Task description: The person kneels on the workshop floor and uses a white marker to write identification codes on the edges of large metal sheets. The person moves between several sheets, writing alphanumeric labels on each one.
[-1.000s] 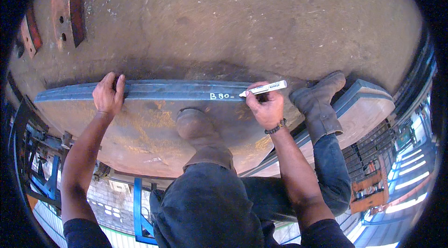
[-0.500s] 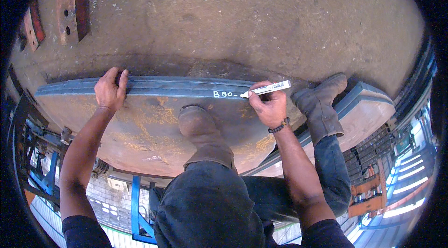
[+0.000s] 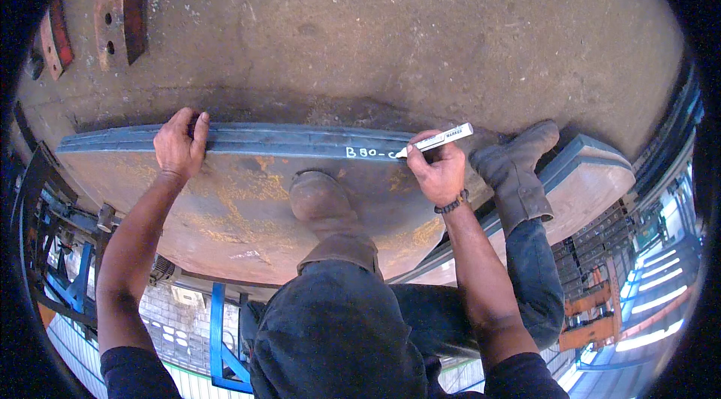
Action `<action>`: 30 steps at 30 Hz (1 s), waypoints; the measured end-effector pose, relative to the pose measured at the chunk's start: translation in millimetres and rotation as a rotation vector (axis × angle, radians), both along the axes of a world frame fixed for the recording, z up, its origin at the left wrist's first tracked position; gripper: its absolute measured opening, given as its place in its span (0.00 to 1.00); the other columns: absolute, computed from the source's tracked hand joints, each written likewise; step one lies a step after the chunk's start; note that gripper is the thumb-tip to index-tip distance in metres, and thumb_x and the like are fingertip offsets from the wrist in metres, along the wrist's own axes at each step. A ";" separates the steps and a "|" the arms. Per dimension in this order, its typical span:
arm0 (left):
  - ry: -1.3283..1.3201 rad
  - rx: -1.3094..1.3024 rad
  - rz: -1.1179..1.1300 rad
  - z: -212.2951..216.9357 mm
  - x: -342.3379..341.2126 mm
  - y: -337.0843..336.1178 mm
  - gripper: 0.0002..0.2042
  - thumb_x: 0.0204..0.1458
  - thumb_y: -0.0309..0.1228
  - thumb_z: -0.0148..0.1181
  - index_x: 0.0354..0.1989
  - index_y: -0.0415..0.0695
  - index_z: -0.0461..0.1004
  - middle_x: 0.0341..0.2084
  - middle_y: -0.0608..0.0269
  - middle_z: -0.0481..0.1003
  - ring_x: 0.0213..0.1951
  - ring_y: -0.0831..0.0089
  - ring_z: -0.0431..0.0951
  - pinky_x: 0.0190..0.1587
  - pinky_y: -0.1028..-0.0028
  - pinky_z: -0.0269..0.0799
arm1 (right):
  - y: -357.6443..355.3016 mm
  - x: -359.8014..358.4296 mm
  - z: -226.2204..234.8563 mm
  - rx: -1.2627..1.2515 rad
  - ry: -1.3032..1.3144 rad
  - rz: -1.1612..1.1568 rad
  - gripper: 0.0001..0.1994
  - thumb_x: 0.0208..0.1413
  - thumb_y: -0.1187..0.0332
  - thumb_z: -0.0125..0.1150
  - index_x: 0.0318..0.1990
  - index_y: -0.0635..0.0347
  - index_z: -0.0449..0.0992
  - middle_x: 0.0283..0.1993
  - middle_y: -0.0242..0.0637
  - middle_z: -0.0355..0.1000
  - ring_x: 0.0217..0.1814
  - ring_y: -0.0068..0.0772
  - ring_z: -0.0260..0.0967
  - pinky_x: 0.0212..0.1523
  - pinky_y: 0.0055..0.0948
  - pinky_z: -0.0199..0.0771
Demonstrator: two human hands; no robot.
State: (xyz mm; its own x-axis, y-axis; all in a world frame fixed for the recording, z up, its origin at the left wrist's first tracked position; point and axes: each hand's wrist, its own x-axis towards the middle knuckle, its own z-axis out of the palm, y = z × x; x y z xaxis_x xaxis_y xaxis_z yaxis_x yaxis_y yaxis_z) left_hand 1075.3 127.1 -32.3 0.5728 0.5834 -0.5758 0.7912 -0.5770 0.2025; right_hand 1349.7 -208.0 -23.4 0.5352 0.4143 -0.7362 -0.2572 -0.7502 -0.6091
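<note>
The white paint marker (image 3: 437, 140) lies nearly level, its tip pointing left onto the long dark blue steel edge (image 3: 300, 140) of the rusty plate (image 3: 225, 211). The right hand (image 3: 438, 171) grips it closed. Since earlier, the white writing (image 3: 369, 152) seems one sign longer. The left hand (image 3: 180, 145) stays clasped over the edge.

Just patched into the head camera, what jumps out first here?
The right hand holds a white marker with its tip on the blue steel edge, beside white characters already written there. The left hand grips that same edge further left. Both boots stand on the rusty plate below it.
</note>
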 end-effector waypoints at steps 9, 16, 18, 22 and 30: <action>-0.029 0.008 -0.019 -1.1 0.0 0.6 0.15 0.59 0.42 0.54 0.29 0.43 0.70 0.23 0.51 0.72 0.28 0.50 0.74 0.30 0.58 0.67 | -1.1 0.7 0.8 0.066 0.097 -0.148 0.06 0.51 0.73 0.67 0.36 0.62 0.78 0.30 0.28 0.77 0.32 0.14 0.71 0.34 0.21 0.72; -0.027 0.023 -0.027 -0.2 -3.7 0.7 0.14 0.60 0.41 0.54 0.29 0.42 0.69 0.23 0.51 0.72 0.28 0.49 0.74 0.30 0.58 0.67 | -11.4 6.3 1.2 0.045 0.027 -0.185 0.07 0.51 0.71 0.68 0.37 0.61 0.78 0.30 0.27 0.76 0.31 0.15 0.70 0.33 0.22 0.72; -0.029 0.017 -0.018 -0.9 -2.2 0.9 0.14 0.60 0.41 0.54 0.29 0.42 0.69 0.23 0.50 0.72 0.28 0.50 0.74 0.30 0.58 0.67 | -10.6 6.4 3.6 0.034 0.026 -0.154 0.08 0.51 0.71 0.69 0.37 0.61 0.78 0.30 0.27 0.76 0.31 0.15 0.70 0.33 0.22 0.72; -0.111 0.027 -0.014 -1.2 -1.1 -1.1 0.15 0.59 0.41 0.54 0.28 0.42 0.69 0.23 0.50 0.72 0.28 0.49 0.74 0.30 0.57 0.67 | -4.8 4.1 8.6 0.004 0.095 -0.112 0.08 0.51 0.70 0.69 0.37 0.60 0.79 0.29 0.27 0.76 0.30 0.15 0.70 0.33 0.22 0.73; -0.060 0.024 -0.014 -1.9 -4.7 -0.3 0.15 0.60 0.42 0.53 0.29 0.42 0.69 0.24 0.49 0.72 0.30 0.46 0.74 0.32 0.56 0.67 | -2.0 2.8 8.9 -0.037 0.123 -0.057 0.07 0.52 0.73 0.68 0.38 0.62 0.80 0.30 0.27 0.75 0.32 0.14 0.68 0.33 0.19 0.68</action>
State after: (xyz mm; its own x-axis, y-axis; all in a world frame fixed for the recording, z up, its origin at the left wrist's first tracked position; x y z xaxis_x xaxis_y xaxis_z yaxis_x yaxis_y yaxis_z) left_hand 1070.6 126.8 -34.2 0.6142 0.5882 -0.5261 0.7699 -0.5930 0.2359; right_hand 1352.5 -210.0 -14.5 0.4617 0.3574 -0.8119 -0.3713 -0.7534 -0.5428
